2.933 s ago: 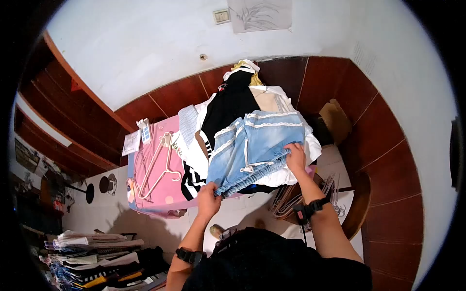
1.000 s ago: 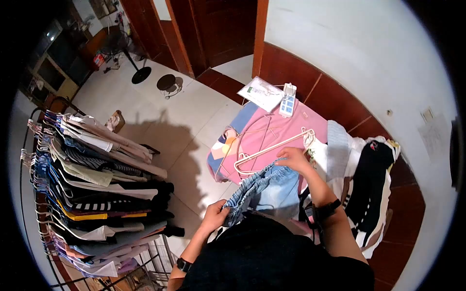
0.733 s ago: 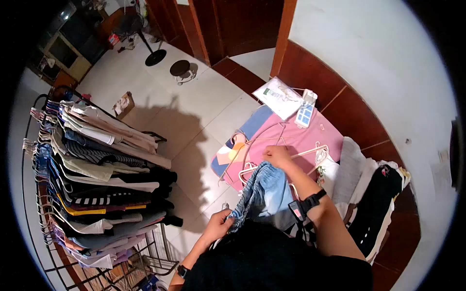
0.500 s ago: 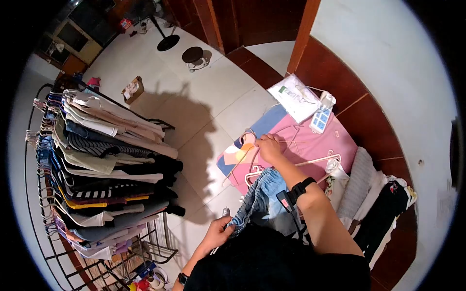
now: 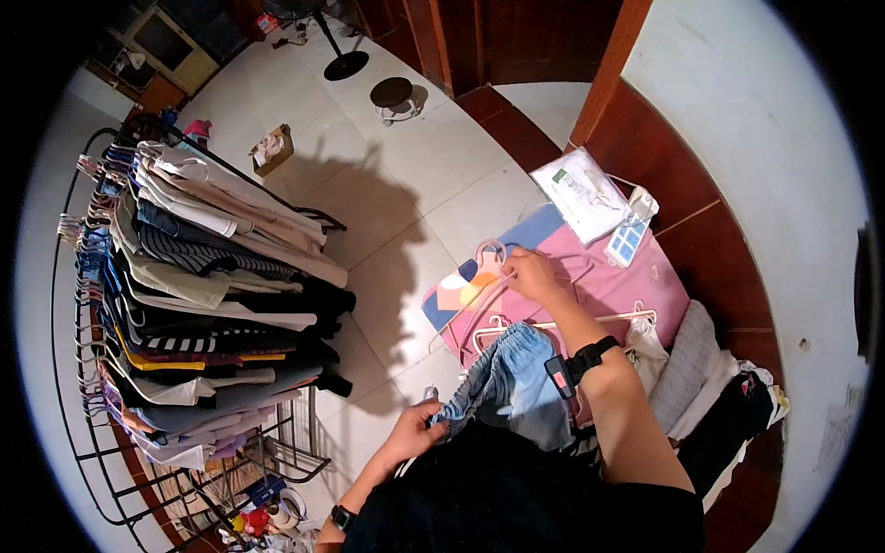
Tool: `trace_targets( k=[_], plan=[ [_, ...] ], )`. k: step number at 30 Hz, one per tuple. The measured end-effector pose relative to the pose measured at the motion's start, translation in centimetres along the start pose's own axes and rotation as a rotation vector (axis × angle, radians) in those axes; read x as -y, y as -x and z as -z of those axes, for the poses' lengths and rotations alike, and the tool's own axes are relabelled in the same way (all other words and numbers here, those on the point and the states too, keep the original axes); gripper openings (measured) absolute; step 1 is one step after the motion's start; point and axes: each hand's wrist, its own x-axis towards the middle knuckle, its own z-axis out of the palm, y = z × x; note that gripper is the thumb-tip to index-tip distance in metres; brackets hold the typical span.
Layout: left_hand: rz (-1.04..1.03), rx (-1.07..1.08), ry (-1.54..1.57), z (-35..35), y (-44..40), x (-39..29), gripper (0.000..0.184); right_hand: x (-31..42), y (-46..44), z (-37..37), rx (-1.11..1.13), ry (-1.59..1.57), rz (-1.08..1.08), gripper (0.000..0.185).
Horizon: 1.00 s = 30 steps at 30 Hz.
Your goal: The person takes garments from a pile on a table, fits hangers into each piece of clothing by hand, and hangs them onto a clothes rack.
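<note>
My left hand [image 5: 415, 433] is closed on the gathered waistband of light-blue denim jeans [image 5: 525, 369], which hang bunched in front of my black shirt. Reaching forward, my right hand [image 5: 531, 275] pinches a pale pink clothes hanger [image 5: 490, 247] near its hook. Beneath that hand is a pink surface [image 5: 599, 286] with a blue and yellow pattern at its left end. More hangers lie on it, among them a white clip hanger [image 5: 641, 315] just beyond the jeans. A small clear object [image 5: 430, 394] shows beside my left fingers; I cannot make out what it is.
A black rack [image 5: 89, 453] packed with hung clothes [image 5: 221, 267] stands to the left. A plastic-wrapped packet [image 5: 581, 195] and a power strip [image 5: 630, 241] lie on the pink surface's far end. Folded clothes [image 5: 719, 433] are at right. A stool [image 5: 392, 92] and box [image 5: 272, 150] stand farther off.
My right hand has closed on the pale pink hanger and drawn it slightly up off the pink surface. My left hand keeps its hold on the jeans. The view has shifted a little.
</note>
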Motion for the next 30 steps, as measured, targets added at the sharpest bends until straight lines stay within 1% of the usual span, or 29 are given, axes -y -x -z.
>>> trace_targets(
  k=[2,3,5,9,11,12,13,14,15,16,17,18,20,21,23,24,27,28,30],
  plan=[
    [0.046,0.041,0.073,0.6,-1.2,0.7,0.015,0.1,0.2,1.0,-0.044,-0.121,0.061,0.01],
    [0.082,0.019,0.159,0.7,-1.8,0.4,0.015,0.3,0.4,1.4,-0.047,-0.124,0.06,0.01],
    [0.103,-0.008,0.282,1.1,-3.1,-1.0,0.016,1.3,0.8,2.7,-0.085,-0.121,0.235,0.012],
    [0.061,-0.007,0.339,1.0,-4.8,-2.5,0.021,4.6,3.3,6.1,-0.187,-0.078,0.302,0.014],
    [0.082,0.029,0.384,0.6,-4.7,-2.8,0.024,6.5,4.9,8.1,-0.08,-0.096,0.14,0.018],
    [0.102,0.046,0.412,0.4,-4.5,-3.0,0.03,6.9,5.5,8.8,-0.088,-0.097,0.134,0.018],
    [0.102,0.053,0.405,0.5,-4.3,-3.0,0.03,7.1,6.0,9.3,-0.141,-0.132,0.034,0.018],
    [0.119,0.035,0.415,0.6,-4.0,-2.7,0.034,7.2,6.5,9.6,-0.19,-0.168,-0.067,0.018],
    [0.136,0.016,0.425,0.5,-3.7,-2.8,0.038,6.9,7.0,9.8,-0.195,-0.168,-0.074,0.018],
    [0.174,-0.001,0.453,0.6,-3.3,-3.4,0.043,6.4,7.4,10.2,-0.267,-0.485,-0.05,0.015],
    [0.172,0.005,0.448,0.8,-3.3,-3.2,0.043,5.9,8.1,10.6,-0.34,-0.799,-0.019,0.013],
    [0.145,0.029,0.48,1.1,-3.2,-2.8,0.046,5.7,9.3,11.5,-0.348,-0.798,-0.021,0.013],
    [0.088,0.073,0.503,1.6,-3.0,-2.5,0.055,6.1,11.8,14.4,-0.282,-0.785,0.112,0.006],
    [0.081,0.082,0.497,1.6,-2.7,-3.1,0.055,6.3,12.9,15.1,-0.293,-0.779,0.113,0.006],
    [0.0,-0.01,0.481,1.4,-1.8,-4.6,0.061,7.2,15.2,16.0,-0.201,-0.905,0.066,0.008],
    [-0.003,0.011,0.484,1.8,-1.8,-4.4,0.062,8.0,16.3,16.7,-0.154,-0.794,0.018,0.007],
    [-0.07,0.067,0.437,2.5,-0.2,-4.4,0.057,10.5,18.5,17.9,-0.15,-0.751,0.045,0.007],
    [-0.076,0.094,0.403,3.0,0.1,-4.1,0.053,11.2,19.1,18.2,-0.165,-0.741,0.047,0.007],
    [-0.083,0.14,0.341,4.3,1.4,-4.0,0.052,12.6,20.3,18.4,-0.195,-0.632,0.109,0.008]
  ],
)
